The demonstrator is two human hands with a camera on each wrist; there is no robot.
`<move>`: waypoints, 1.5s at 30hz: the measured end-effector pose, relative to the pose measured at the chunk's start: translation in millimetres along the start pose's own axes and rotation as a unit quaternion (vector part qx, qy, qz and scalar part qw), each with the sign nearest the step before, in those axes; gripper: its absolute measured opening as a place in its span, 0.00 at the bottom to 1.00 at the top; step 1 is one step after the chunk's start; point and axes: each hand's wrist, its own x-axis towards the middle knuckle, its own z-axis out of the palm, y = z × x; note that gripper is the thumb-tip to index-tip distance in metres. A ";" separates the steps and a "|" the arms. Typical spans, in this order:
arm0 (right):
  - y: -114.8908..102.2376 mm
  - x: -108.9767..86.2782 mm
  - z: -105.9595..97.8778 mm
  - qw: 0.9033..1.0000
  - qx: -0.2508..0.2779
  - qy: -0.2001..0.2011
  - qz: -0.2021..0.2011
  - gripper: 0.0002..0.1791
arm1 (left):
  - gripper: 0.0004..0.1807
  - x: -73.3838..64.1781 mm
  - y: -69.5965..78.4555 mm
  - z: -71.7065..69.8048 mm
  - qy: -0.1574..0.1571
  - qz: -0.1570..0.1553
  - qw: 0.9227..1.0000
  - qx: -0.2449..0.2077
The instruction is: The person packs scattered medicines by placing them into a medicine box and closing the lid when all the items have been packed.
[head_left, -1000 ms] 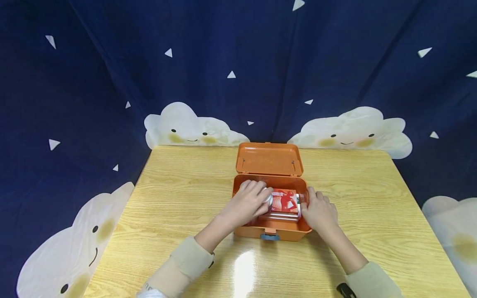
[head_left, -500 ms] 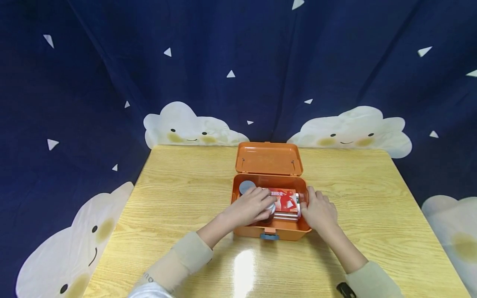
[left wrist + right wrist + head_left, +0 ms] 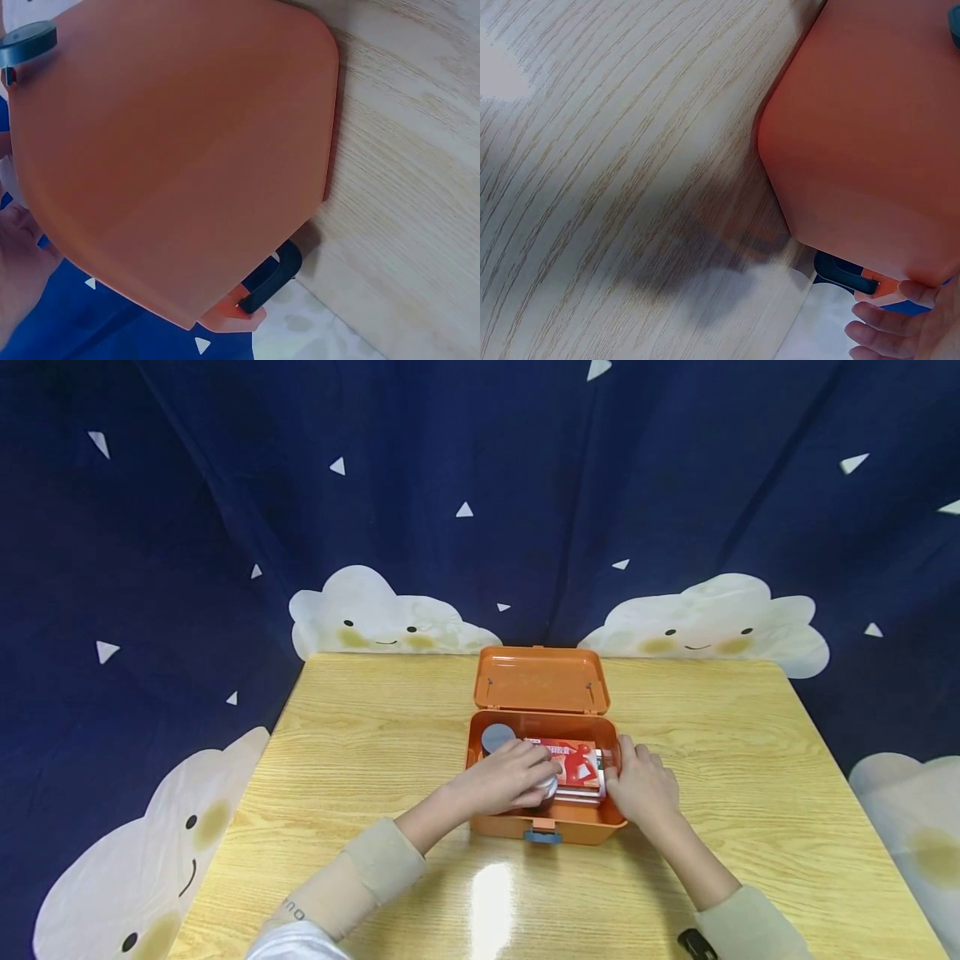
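Observation:
An orange storage box (image 3: 592,833) stands on the table with its lid (image 3: 540,681) tipped back. Inside it, my left hand (image 3: 510,777) grips a white-capped bottle (image 3: 551,787) from above; most of the bottle is hidden under the fingers. Beside that cap lies a red printed carton (image 3: 579,763), on top of other flat boxes. Behind the left hand, a round grey lid (image 3: 497,737) fills the back left corner. My right hand (image 3: 645,783) holds the box's right rim, thumb inside and fingers outside. In the right wrist view its fingers (image 3: 889,319) show near the box wall.
A blue latch (image 3: 543,837) sits at the box's front. The dark carrying handle (image 3: 277,279) shows low in the left wrist view. The box rests on a wooden table (image 3: 375,735), and a dark blue curtain (image 3: 420,460) with clouds hangs behind.
My left hand has moved slightly right and toward the front of the box with the white-capped bottle, uncovering the round grey lid. The right hand stays on the rim.

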 end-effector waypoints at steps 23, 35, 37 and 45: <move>0.7 -0.3 0.5 1.000 0.002 -0.002 0.000 0.27 | 0.18 -0.9 -8.1 21.3 -0.050 0.056 0.997 -0.033; 1.4 0.4 0.2 1.000 0.001 -0.002 -0.001 0.26 | 0.18 3.5 -9.3 23.0 -0.082 0.083 0.990 -0.077; 1.1 0.3 -0.1 1.000 0.001 -0.003 0.000 0.27 | 0.18 4.1 -9.4 24.2 -0.090 0.087 0.990 -0.069; 0.2 0.1 0.1 1.000 0.004 -0.006 0.003 0.27 | 0.19 7.3 -9.1 28.1 -0.115 0.100 0.988 -0.035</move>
